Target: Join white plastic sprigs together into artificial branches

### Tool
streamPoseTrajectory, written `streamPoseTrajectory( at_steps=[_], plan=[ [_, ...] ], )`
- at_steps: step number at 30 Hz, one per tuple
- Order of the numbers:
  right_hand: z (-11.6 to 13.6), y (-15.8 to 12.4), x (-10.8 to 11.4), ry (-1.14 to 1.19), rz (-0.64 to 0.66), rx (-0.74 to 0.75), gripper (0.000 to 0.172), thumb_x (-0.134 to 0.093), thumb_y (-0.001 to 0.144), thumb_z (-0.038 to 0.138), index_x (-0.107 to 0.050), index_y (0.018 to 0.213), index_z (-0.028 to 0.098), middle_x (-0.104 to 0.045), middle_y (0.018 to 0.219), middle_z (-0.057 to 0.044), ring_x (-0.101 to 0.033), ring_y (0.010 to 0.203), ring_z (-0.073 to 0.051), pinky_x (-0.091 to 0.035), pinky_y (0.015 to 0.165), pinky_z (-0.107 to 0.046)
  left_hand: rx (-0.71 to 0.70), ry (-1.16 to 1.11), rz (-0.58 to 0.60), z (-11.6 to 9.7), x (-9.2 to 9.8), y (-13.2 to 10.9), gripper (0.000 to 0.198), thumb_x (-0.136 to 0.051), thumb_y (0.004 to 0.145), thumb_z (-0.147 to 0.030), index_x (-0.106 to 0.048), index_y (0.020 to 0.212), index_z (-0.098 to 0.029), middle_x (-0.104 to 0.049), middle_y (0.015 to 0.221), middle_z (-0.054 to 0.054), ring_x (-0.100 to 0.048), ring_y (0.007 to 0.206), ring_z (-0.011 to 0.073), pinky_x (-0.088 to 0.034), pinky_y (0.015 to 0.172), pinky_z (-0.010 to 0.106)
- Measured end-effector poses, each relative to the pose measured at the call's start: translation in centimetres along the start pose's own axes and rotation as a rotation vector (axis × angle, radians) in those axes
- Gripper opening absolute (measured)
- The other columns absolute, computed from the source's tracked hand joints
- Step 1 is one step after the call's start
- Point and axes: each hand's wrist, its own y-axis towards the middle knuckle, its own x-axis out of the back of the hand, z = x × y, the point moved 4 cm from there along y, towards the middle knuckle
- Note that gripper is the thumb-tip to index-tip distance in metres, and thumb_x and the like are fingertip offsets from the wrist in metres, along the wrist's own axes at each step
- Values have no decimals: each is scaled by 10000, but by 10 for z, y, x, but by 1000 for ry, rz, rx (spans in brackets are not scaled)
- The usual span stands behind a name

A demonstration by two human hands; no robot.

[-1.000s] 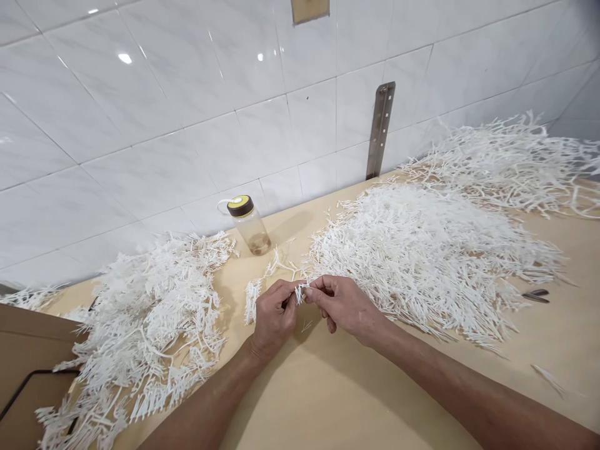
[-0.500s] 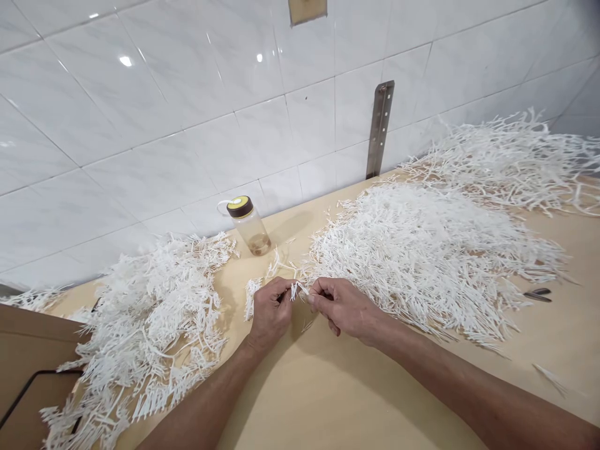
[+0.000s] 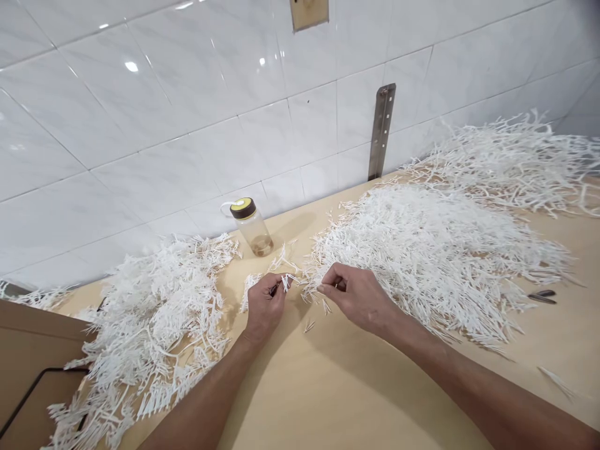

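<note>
Nearer than the bottle (image 3: 253, 230), the left hand (image 3: 263, 310) pinches a white strand (image 3: 285, 283); right of the bottle, the right hand (image 3: 360, 298) is pinched closed, whether around something I cannot tell.

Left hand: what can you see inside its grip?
The left hand pinches a branched white piece, partly showing; a dark patch beside it is unclear, and the hand itself covers anything deeper.

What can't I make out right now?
Head view:
Sprig: gripped end, hidden by the left hand.
Dark spot there: tool or shadow, too small.
Right hand: whether it pinches anything, too small.
Box: cut off by left edge.
Wall plate: cut off by top edge.
</note>
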Motion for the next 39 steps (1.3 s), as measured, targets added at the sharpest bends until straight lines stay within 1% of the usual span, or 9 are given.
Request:
streamPoseTrajectory(
  at_steps=[4,8,11,19,27,30,34,37,39],
  plan=[
    [-2,3,6,-99,-171,117,71,-588,847,200,-657,862,194,-685,836,-23,-585,632,-137,-453,654,-296,-80,57,33,-10,-3,-4,195,-562,884,-178,-755,872,-190,-712,766,20,-616,685,125,-447,639,230],
    [4,-2,-6,-36,-122,238,119,-596,884,230,-687,953,195,-692,959,-51,-617,651,-127,-474,623,-277,-159,95,100,-20,-9,-10,217,-549,880,-134,-758,885,-191,-664,683,5,-575,618,111,-416,584,221],
    [6,-5,-16,-27,-73,270,87,-618,887,212,-698,918,202,-690,945,-38,-611,644,-121,-480,631,-275,-184,103,120,-24,-13,-14,226,-537,865,-112,-749,849,-186,-642,646,-2,-551,584,105,-400,555,216],
    [5,-6,-22,-103,-91,382,153,-517,964,158,-640,879,194,-662,871,-19,-612,778,-145,-458,711,-284,-181,113,130,-24,-15,-16,220,-522,852,-94,-721,818,-181,-639,640,-8,-535,568,101,-382,542,213],
    [9,-10,-27,-333,-92,402,181,-443,968,109,-548,838,178,-593,814,-37,-545,695,-162,-386,602,-281,-250,115,198,-32,-16,-16,224,-489,867,-82,-624,713,-173,-530,613,-6,-483,580,112,-361,553,231],
    [7,-6,-29,-428,-92,376,172,-438,950,82,-549,848,163,-579,804,-49,-516,657,-160,-360,562,-278,-255,106,208,-31,-16,-15,218,-494,862,-80,-642,732,-171,-526,614,-4,-484,583,113,-365,556,229],
    [-3,7,-8,-466,-234,255,193,-409,928,65,-543,821,155,-571,806,-73,-477,603,-154,-344,517,-277,-244,87,223,-30,-15,-16,237,-479,883,-99,-689,796,-167,-551,632,7,-505,590,112,-370,555,227],
    [-5,11,15,-334,-378,213,165,-464,894,97,-541,771,173,-573,762,-53,-520,647,-165,-397,577,-287,-229,95,208,-29,-15,-16,243,-477,888,-116,-679,766,-171,-537,620,2,-497,580,110,-362,548,227],
    [-2,10,19,-168,-315,210,126,-494,905,164,-591,825,175,-618,783,-45,-569,678,-165,-443,621,-292,-211,112,183,-29,-14,-16,239,-477,893,-127,-670,760,-174,-528,614,-4,-488,578,111,-357,549,229]
  ],
)
